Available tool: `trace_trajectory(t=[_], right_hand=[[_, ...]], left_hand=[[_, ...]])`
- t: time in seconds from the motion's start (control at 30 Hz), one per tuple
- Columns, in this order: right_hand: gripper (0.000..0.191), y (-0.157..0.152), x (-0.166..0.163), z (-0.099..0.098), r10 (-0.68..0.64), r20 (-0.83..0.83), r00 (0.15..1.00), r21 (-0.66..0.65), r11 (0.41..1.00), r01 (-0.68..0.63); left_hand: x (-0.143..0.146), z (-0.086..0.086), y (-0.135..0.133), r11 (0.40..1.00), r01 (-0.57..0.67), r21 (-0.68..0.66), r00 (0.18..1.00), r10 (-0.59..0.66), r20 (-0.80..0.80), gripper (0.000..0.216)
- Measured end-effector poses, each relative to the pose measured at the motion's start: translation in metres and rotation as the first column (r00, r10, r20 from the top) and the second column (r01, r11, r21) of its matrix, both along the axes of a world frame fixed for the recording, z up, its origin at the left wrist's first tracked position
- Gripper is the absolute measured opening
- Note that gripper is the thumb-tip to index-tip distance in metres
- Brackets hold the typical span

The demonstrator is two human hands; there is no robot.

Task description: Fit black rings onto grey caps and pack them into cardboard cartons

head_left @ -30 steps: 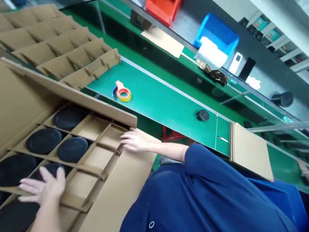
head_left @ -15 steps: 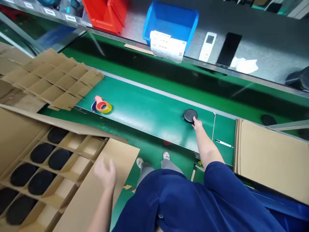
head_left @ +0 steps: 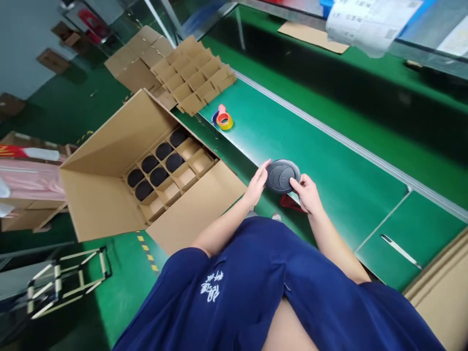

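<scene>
A round black disc (head_left: 282,174) is held between both hands over the near edge of the green bench (head_left: 329,165). My left hand (head_left: 258,183) grips its left rim and my right hand (head_left: 307,192) pinches its right rim. To the left stands an open cardboard box (head_left: 109,146) with a cardboard divider grid; several cells hold black discs (head_left: 161,163), and the cells nearest me show only cardboard.
A roll of yellow tape with an orange dispenser (head_left: 224,118) lies on the bench. Spare cardboard divider grids (head_left: 193,73) lie at the bench's far left. Flat cardboard sheets (head_left: 438,292) sit at the right edge. A metal frame (head_left: 66,282) stands on the floor.
My right hand reached out to the black disc on the bench and brought it back; both hands now hold it. The left hand left the box. The view swung left.
</scene>
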State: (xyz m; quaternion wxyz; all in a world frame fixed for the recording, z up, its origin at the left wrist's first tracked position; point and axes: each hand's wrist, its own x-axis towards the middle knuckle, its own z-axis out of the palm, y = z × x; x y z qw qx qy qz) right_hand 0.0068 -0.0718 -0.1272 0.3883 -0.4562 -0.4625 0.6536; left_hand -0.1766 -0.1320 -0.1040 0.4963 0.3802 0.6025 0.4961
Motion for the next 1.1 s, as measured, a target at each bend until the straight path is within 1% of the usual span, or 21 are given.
trace_trajectory(t=[0.1, 0.17, 0.2, 0.23, 0.27, 0.3, 0.37, 0.4, 0.43, 0.47, 0.53, 0.6, 0.63, 0.67, 0.7, 0.77, 0.8, 0.87, 0.93, 1.03, 1.1], right_hand=[[0.06, -0.014, -0.027, 0.018, 0.037, 0.156, 0.987, 0.088, 0.995, -0.051], [0.06, -0.021, -0.038, 0.022, 0.042, 0.272, 0.961, 0.116, 0.99, -0.077], [0.06, -0.023, -0.044, 0.02, 0.058, 0.318, 0.946, 0.131, 0.986, -0.104], [0.06, -0.024, -0.051, 0.017, 0.088, 0.352, 0.932, 0.149, 0.978, -0.149], [0.06, -0.025, -0.06, 0.013, 0.138, 0.375, 0.917, 0.167, 0.963, -0.213], [0.06, -0.026, -0.071, 0.009, 0.202, 0.387, 0.9, 0.181, 0.94, -0.289], [0.06, -0.032, -0.098, 0.002, 0.327, 0.407, 0.853, 0.187, 0.884, -0.429], [0.059, -0.036, -0.113, -0.001, 0.378, 0.422, 0.824, 0.178, 0.856, -0.485], [0.059, -0.041, -0.129, -0.003, 0.42, 0.435, 0.797, 0.161, 0.834, -0.528], [0.059, -0.045, -0.145, -0.004, 0.453, 0.444, 0.773, 0.14, 0.817, -0.559], [0.059, -0.052, -0.178, -0.004, 0.501, 0.438, 0.747, 0.098, 0.799, -0.593], [0.059, -0.054, -0.207, -0.001, 0.52, 0.406, 0.751, 0.075, 0.8, -0.595], [0.059, -0.053, -0.22, 0.001, 0.517, 0.393, 0.76, 0.078, 0.805, -0.588], [0.059, -0.051, -0.23, 0.002, 0.512, 0.382, 0.77, 0.085, 0.81, -0.58], [0.059, -0.049, -0.238, 0.003, 0.511, 0.37, 0.776, 0.086, 0.812, -0.577], [0.058, -0.044, -0.247, 0.002, 0.546, 0.331, 0.77, 0.034, 0.808, -0.588], [0.058, -0.042, -0.247, -0.001, 0.571, 0.303, 0.763, -0.025, 0.805, -0.593], [0.059, -0.042, -0.239, -0.009, 0.601, 0.265, 0.754, -0.169, 0.799, -0.577], [0.06, -0.049, -0.22, -0.019, 0.582, 0.276, 0.765, -0.279, 0.81, -0.516], [0.058, -0.07, -0.174, -0.038, 0.511, 0.33, 0.793, -0.39, 0.839, -0.379], [0.058, -0.086, -0.138, -0.052, 0.447, 0.376, 0.812, -0.451, 0.854, -0.261]], left_hand=[[-0.015, 0.001, -0.013, 0.995, -0.078, 0.069, 0.996, 0.075, 0.05, 0.061], [-0.032, -0.001, -0.03, 0.993, -0.067, 0.094, 0.997, 0.063, 0.04, 0.069], [-0.043, -0.001, -0.039, 0.993, -0.045, 0.113, 0.999, 0.047, -0.015, 0.073], [-0.055, -0.001, -0.048, 0.991, -0.016, 0.13, 0.993, 0.031, -0.116, 0.079], [-0.068, 0.001, -0.058, 0.99, 0.027, 0.14, 0.967, 0.01, -0.254, 0.086], [-0.08, 0.003, -0.067, 0.987, 0.084, 0.134, 0.913, -0.022, -0.408, 0.093], [-0.103, 0.009, -0.087, 0.972, 0.228, 0.06, 0.738, -0.132, -0.662, 0.106], [-0.112, 0.012, -0.096, 0.957, 0.291, 0.001, 0.652, -0.198, -0.732, 0.11], [-0.12, 0.013, -0.104, 0.942, 0.331, -0.054, 0.587, -0.25, -0.77, 0.112], [-0.129, 0.014, -0.111, 0.935, 0.341, -0.096, 0.544, -0.279, -0.791, 0.112], [-0.149, 0.01, -0.121, 0.946, 0.296, -0.133, 0.521, -0.277, -0.807, 0.111], [-0.18, 0.003, -0.124, 0.975, 0.188, -0.116, 0.547, -0.202, -0.813, 0.112], [-0.201, -0.001, -0.122, 0.991, 0.096, -0.095, 0.561, -0.133, -0.817, 0.113], [-0.225, -0.004, -0.117, 0.997, -0.025, -0.074, 0.567, -0.047, -0.822, 0.113], [-0.252, -0.008, -0.109, 0.985, -0.161, -0.061, 0.558, 0.041, -0.829, 0.114], [-0.311, -0.015, -0.088, 0.919, -0.389, -0.069, 0.512, 0.154, -0.845, 0.114], [-0.34, -0.019, -0.074, 0.888, -0.451, -0.092, 0.495, 0.164, -0.853, 0.114], [-0.39, -0.03, -0.045, 0.857, -0.489, -0.163, 0.486, 0.112, -0.867, 0.113], [-0.426, -0.046, -0.018, 0.844, -0.475, -0.249, 0.488, 0.016, -0.873, 0.112], [-0.451, -0.075, 0.004, 0.797, -0.465, -0.386, 0.5, -0.123, -0.857, 0.113], [-0.456, -0.093, 0.005, 0.771, -0.448, -0.452, 0.516, -0.19, -0.835, 0.107]])
